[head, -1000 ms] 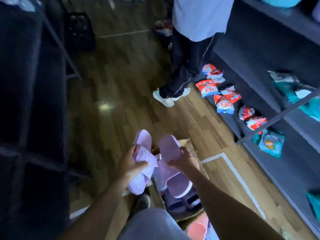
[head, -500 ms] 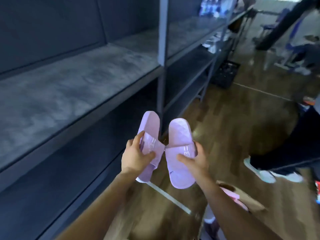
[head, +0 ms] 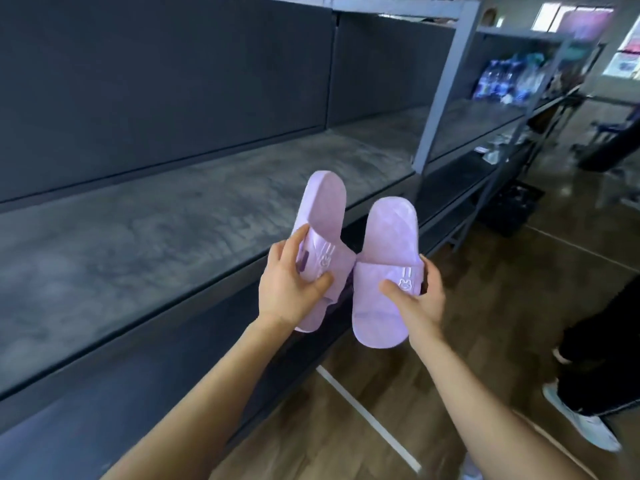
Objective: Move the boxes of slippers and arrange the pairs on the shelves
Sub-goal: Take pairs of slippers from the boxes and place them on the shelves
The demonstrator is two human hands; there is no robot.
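I hold a pair of lilac slippers in the air, one in each hand. My left hand (head: 289, 280) grips the strap of the left slipper (head: 323, 206), which is tilted on its side. My right hand (head: 419, 299) grips the strap of the right slipper (head: 388, 233), sole side down, with a small rabbit mark on the strap. Both slippers hover at the front edge of a long grey shelf (head: 145, 237) that runs away to the upper right. The box of slippers is out of view.
A grey upright post (head: 440, 88) divides the shelf bays. Farther shelves hold bottled goods (head: 509, 79). A dark crate (head: 509, 209) sits on the wooden floor. Another person's leg and white shoe (head: 581, 420) stand at the right. A white floor line (head: 367, 417) runs below the slippers.
My view has swung from the floor and box up to the empty grey shelf. Both hands have lifted the slippers up and forward to the shelf's front edge.
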